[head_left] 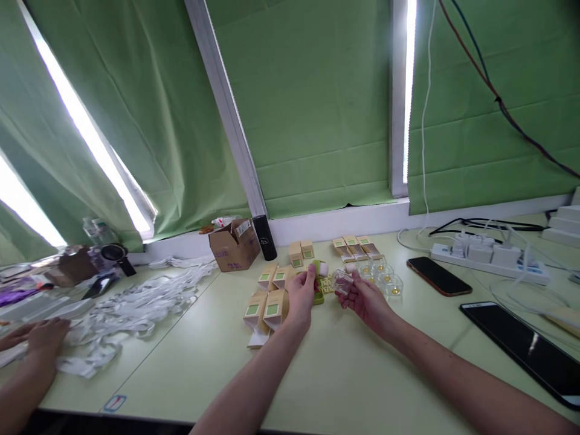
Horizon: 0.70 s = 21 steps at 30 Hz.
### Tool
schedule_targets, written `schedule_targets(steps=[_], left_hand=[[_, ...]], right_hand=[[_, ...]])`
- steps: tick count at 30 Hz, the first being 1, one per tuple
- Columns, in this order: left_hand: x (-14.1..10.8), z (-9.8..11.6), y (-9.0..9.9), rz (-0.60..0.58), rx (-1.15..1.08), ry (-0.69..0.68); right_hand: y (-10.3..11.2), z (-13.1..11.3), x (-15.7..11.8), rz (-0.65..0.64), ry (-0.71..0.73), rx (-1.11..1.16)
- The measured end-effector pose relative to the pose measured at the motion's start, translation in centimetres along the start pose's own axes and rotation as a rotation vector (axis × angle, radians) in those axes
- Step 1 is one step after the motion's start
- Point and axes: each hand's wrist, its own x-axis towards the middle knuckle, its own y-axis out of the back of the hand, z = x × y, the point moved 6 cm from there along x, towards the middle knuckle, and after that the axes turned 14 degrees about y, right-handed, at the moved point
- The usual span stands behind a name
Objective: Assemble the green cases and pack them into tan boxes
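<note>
My left hand [302,293] is closed on a small green-and-white item [321,268], its exact kind too small to make out. In my right hand [366,300], the fingers grip a small clear container [343,282]. The two held things are close together but apart. Below them lies a green tray [319,298], partly hidden by my left hand, with small pale pieces near it. Several kraft boxes with green labels [273,309] stand just left of my left hand. Clear cups with gold centres [393,285] sit beyond my right hand.
More kraft boxes [356,246] stand at the back, near a cardboard carton [234,246] and a black cylinder [264,237]. Phones [438,276], a tablet [521,347] and a power strip [492,261] lie right. Another person's hand [48,338] rests by white straps [136,308] at left.
</note>
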Motion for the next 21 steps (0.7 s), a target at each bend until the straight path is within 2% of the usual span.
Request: schedule_targets(steps=[4, 8, 21], left_hand=[[0.1, -1.0, 0.3, 0.001, -0.034, -0.016], [-0.3, -0.9, 0.4, -0.024, -0.008, -0.049], [-1.9, -0.1, -0.7, -0.153, 0.026, -0.190]], right_hand=[[0.6, -0.6, 0.0, 0.027, 0.083, -0.088], [0.7, -1.2, -0.3, 0.019, 0.166, -0.176], [0.6, -1.1, -0.3, -0.039, 0.189, -0.241]])
